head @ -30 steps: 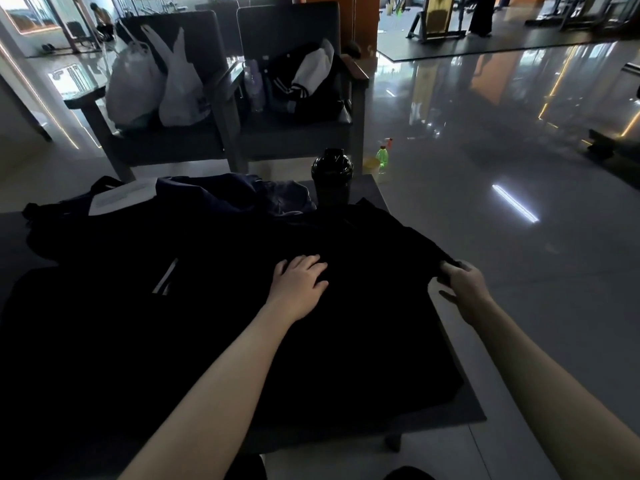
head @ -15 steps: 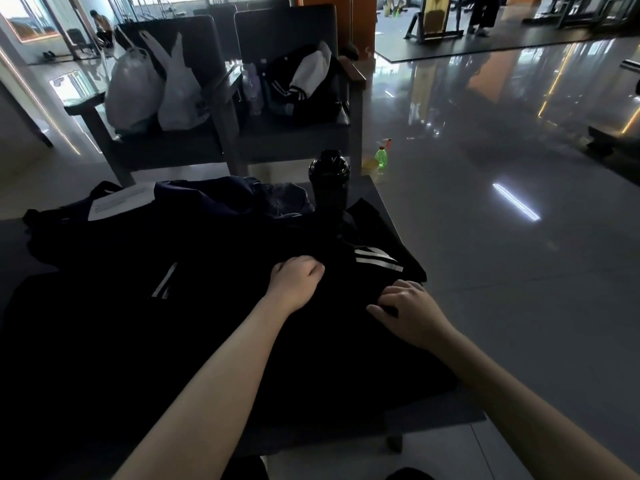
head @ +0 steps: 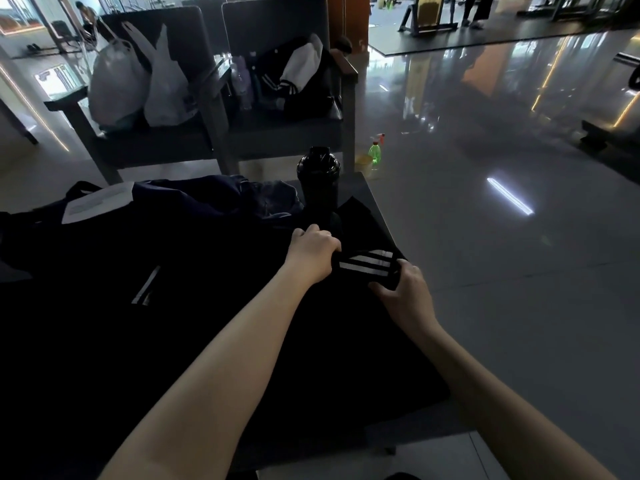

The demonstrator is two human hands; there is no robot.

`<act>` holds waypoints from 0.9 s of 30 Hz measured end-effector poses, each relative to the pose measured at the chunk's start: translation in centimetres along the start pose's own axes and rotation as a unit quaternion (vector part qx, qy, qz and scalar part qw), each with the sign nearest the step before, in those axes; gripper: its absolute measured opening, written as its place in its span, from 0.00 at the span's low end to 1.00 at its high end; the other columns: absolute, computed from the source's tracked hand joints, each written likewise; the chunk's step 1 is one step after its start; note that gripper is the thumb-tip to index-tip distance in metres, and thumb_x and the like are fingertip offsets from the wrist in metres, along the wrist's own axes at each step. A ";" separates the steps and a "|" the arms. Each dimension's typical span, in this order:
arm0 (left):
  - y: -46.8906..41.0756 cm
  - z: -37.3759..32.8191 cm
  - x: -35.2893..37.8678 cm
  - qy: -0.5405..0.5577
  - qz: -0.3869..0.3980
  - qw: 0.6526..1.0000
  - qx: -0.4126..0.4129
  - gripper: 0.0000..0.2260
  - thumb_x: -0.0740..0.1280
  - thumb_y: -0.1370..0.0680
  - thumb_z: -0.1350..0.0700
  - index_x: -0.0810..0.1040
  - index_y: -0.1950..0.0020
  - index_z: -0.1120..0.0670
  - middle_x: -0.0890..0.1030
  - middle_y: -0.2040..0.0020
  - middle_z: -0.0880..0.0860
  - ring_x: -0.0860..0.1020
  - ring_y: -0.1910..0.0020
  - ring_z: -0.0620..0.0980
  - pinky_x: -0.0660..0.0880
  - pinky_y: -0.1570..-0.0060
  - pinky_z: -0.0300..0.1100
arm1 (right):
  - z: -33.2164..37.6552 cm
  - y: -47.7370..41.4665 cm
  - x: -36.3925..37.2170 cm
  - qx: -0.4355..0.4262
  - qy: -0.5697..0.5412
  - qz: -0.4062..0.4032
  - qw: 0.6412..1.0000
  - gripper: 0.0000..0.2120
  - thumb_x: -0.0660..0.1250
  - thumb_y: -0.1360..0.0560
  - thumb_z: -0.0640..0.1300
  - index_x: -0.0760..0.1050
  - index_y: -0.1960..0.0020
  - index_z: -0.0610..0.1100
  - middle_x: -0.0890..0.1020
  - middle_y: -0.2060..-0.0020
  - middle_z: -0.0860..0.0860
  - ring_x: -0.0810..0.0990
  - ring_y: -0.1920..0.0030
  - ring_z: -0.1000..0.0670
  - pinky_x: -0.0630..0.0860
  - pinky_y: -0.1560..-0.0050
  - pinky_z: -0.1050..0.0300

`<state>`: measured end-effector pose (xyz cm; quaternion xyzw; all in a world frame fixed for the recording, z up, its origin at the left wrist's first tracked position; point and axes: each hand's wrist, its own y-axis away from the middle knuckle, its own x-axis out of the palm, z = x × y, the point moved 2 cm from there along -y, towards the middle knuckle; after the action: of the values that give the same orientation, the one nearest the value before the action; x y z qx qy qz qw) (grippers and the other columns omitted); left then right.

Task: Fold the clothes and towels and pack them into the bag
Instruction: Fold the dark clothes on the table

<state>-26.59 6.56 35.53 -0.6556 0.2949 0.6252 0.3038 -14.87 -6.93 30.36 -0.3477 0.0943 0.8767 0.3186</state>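
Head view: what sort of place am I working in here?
Most likely a gym's lounge area. Exercise machines stand on a dark mat at the back, a black shaker bottle sits on the table beside the black garment that the left hand and right hand grip, and armchairs hold bags.

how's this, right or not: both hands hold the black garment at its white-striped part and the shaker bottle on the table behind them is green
Not quite: the head view shows the shaker bottle on the table is black, not green. The rest stands: the left hand and right hand both hold the black garment at its white-striped part, with the bottle behind them.
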 end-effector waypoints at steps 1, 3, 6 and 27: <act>0.2 0.4 0.0 0.035 0.001 0.999 0.003 0.16 0.63 0.23 0.64 0.78 0.38 0.51 0.76 0.42 0.49 0.69 0.39 0.52 0.64 0.37 0.49 | 0.0 -0.1 0.0 0.001 -0.008 -0.002 1.000 0.26 0.71 0.28 0.49 0.69 0.34 0.41 0.75 0.41 0.45 0.73 0.44 0.50 0.66 0.51 0.61; 1.1 1.3 -0.3 0.158 -0.021 0.987 0.000 0.14 0.61 0.26 0.70 0.81 0.48 0.56 0.76 0.50 0.50 0.73 0.45 0.53 0.70 0.43 0.46 | -0.1 0.1 0.0 -0.004 0.002 0.002 1.000 0.27 0.72 0.29 0.49 0.70 0.33 0.42 0.75 0.42 0.45 0.73 0.41 0.48 0.68 0.49 0.59; 2.5 2.3 -0.5 0.278 -0.060 0.959 -0.019 0.16 0.58 0.29 0.76 0.81 0.58 0.59 0.76 0.54 0.50 0.76 0.50 0.51 0.72 0.49 0.38 | 0.2 0.4 -0.1 -0.048 0.041 -0.013 0.998 0.28 0.73 0.30 0.53 0.71 0.33 0.47 0.73 0.40 0.47 0.69 0.37 0.46 0.69 0.38 0.51; 3.5 4.3 0.5 0.401 0.051 0.883 -0.239 0.22 0.61 0.20 0.47 0.68 0.29 0.56 0.76 0.39 0.54 0.76 0.46 0.50 0.71 0.50 0.41 | 5.2 5.2 3.7 -0.312 0.158 0.207 0.914 0.19 0.59 0.34 0.54 0.81 0.53 0.46 0.83 0.58 0.52 0.81 0.54 0.49 0.73 0.44 0.51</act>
<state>-32.03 7.61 34.80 -0.8871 0.2666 0.3748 -0.0383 -23.07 -7.14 31.48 -0.5358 -0.0648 0.8418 -0.0132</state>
